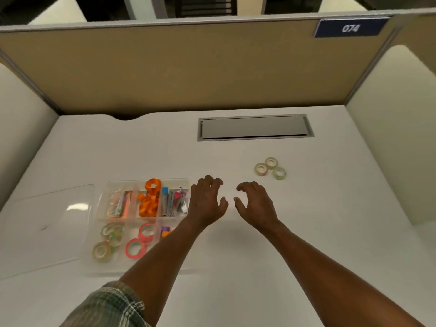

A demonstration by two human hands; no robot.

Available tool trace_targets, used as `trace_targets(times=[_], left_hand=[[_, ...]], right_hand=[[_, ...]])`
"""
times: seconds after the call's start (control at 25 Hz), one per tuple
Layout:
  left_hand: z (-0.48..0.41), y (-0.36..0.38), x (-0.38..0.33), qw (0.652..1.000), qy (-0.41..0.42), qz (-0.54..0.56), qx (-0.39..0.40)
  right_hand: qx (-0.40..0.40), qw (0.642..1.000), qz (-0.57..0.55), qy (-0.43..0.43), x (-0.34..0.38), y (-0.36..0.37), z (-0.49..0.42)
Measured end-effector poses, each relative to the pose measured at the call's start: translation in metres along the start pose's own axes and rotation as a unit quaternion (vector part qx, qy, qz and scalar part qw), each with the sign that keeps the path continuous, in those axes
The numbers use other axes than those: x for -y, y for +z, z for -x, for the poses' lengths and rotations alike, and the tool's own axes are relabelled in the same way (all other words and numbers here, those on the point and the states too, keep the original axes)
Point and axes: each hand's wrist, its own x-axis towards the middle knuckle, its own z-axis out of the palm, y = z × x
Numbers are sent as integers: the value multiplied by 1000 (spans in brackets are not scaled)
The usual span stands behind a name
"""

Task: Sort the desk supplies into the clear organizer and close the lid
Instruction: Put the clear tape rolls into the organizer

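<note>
- Plaid sleeve nearest; left hand and right hand hover empty, fingers loosely curled.
- Sorting looks nearly done: three tape rolls lie far right; next, reach for them.

Head-worn wide-angle view, looking forward and down across the bench.

The camera sits above the bench's near edge, close over both forearms, which rise from the bottom of the frame to the left hand and right hand at mid-height. It faces the tan partition along the far side, which fills the upper third. The clear organizer falls lower left, the tape rolls right of centre. The wide lens bows the partition's top rail and splays the side panels outward.
</note>
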Motion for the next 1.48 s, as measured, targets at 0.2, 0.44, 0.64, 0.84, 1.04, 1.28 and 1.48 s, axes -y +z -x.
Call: trace_targets(times=[0.2,0.44,0.64,0.84,1.04,1.28,1.48], left_hand=[[-31,20,-39,996,30,-39,78],[-88,89,-106,976,72,-71,195],[-95,91,-101,957,67,-121,254],[-96,96,-100,963,63,-114,236],[-83,99,-98,976,74,-113,170],[-60,102,-89,979,31,-123,157],[-53,98,-82,982,23,-99,160]], right_hand=[[-4,998,31,62,-49,-20,-5],[91,978,120,143,-142,-48,-38],[140,971,141,136,-133,-43,-50],[164,960,167,150,-133,-39,-56],[121,969,159,142,-136,-38,-56],[86,981,136,110,-135,-31,-51],[75,988,64,116,-130,-25,-51]])
